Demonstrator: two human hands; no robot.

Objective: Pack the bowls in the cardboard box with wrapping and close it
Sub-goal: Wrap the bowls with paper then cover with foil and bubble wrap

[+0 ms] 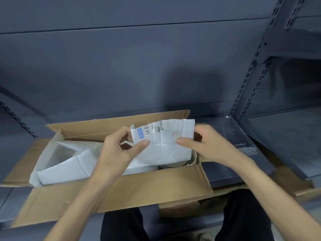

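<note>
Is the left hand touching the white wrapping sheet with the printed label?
Touching. The head view shows the left hand pinching the wrapping sheet's left edge with its thumb.

A: What stands behind?
B: Dark blue-grey metal shelving [132, 70], its back panels running across in long horizontal seams.
A: And at the right?
B: Slotted uprights [250, 80] carrying further shelves [284, 122]; dim light, soft shadow.

We see both hands over the open cardboard box [111, 188] on a grey shelf [225, 178]. Our left hand [119, 146] and right hand [208, 143] each pinch the white wrapping [165, 145], its printed label [151, 129] facing up; more wrapping fills the box.
</note>
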